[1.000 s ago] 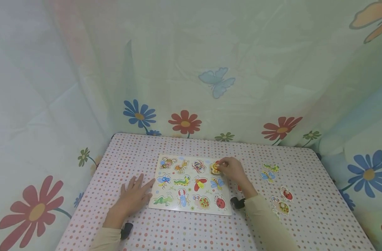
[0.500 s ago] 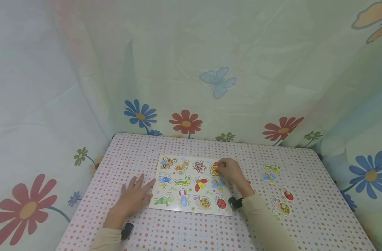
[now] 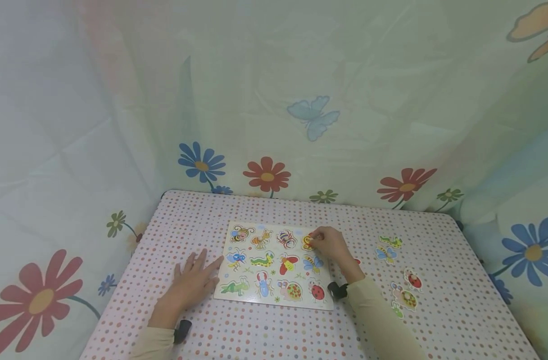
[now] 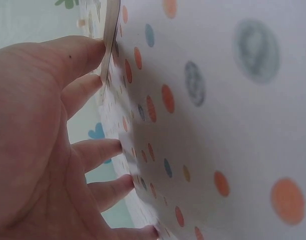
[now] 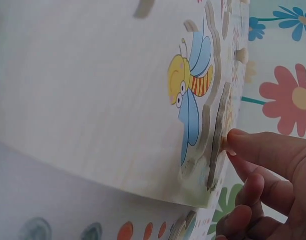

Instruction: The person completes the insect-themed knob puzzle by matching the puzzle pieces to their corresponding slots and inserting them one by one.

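Note:
A wooden insect puzzle board [image 3: 251, 272] lies on a dotted tabletop. At its far right corner my right hand [image 3: 334, 247] pinches a red and yellow butterfly puzzle piece [image 3: 307, 242], partly hidden by the fingers. The right wrist view shows thumb and fingertip on the small wooden knob [image 5: 224, 144] of this piece, which stands slightly proud of the board's face. To the left, my left hand [image 3: 191, 280] rests with fingers spread. In the left wrist view two of its fingertips lie against the board's edge [image 4: 109, 45], the others on the tabletop.
Right of the board lie loose pieces: a green caterpillar [image 3: 391, 241], a blue-winged insect [image 3: 385, 254], a ladybird [image 3: 413, 279], a snail [image 3: 404, 297] and a green piece [image 3: 397, 310]. A red piece [image 3: 357, 261] shows partly behind the right wrist. A flowered curtain [image 3: 237, 100] hangs behind the table.
My right hand has shifted slightly with the butterfly piece, still pinching it over the same corner, and its forearm has moved a little left. The left hand stays put.

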### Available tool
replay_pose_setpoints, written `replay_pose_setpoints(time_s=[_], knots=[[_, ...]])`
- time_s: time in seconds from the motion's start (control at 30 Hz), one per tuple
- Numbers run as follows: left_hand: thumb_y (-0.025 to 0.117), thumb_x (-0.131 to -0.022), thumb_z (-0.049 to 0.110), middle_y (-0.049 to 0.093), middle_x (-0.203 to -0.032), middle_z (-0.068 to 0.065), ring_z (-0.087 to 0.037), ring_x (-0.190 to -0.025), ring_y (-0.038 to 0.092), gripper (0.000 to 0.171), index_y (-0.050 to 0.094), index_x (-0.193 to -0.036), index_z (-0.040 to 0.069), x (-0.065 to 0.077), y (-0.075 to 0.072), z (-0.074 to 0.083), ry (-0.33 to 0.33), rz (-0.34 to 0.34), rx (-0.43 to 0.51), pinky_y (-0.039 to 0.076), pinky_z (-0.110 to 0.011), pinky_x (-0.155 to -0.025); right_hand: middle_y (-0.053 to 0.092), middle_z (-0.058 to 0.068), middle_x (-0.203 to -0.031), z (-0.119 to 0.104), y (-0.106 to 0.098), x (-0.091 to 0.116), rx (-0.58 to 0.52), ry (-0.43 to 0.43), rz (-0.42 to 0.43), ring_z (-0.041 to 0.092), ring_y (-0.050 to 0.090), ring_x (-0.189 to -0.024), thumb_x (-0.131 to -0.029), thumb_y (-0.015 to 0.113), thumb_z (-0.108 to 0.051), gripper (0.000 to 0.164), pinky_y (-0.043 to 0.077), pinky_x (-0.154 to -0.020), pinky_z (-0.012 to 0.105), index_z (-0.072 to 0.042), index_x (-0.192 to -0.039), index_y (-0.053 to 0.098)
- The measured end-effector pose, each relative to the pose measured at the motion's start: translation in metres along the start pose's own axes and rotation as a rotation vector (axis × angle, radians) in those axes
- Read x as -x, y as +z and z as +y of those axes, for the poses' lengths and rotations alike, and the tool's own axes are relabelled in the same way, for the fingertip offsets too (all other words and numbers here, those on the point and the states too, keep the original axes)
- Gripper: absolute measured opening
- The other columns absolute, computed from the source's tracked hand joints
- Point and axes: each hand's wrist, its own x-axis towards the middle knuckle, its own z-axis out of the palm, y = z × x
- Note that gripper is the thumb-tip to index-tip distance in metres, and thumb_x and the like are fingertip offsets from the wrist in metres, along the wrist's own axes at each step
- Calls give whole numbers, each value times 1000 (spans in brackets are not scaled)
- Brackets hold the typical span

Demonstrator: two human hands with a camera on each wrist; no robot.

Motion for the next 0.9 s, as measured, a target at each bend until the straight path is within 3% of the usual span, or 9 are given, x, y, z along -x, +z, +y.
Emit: replay_pose_setpoints(time_s=[0.2,0.9], knots=[[54,-103,35,16,-164,-20,-50,-147,9,55,39,-155,30,1,-1,1,0,-4,7,2,-77,-109,64,7,-87,-1,-1,-1,20,19,-3,21,57,-75,-92,72,-16,16,49,-61,33,-2,-101,72],[54,-103,35,15,-164,-19,-50,-147,8,56,38,-156,30,0,0,1,-16,-12,-14,2,-76,-109,58,6,-80,-1,1,-2,39,36,-19,19,51,-68,-93,72,-16,17,43,-55,30,-2,-102,71]])
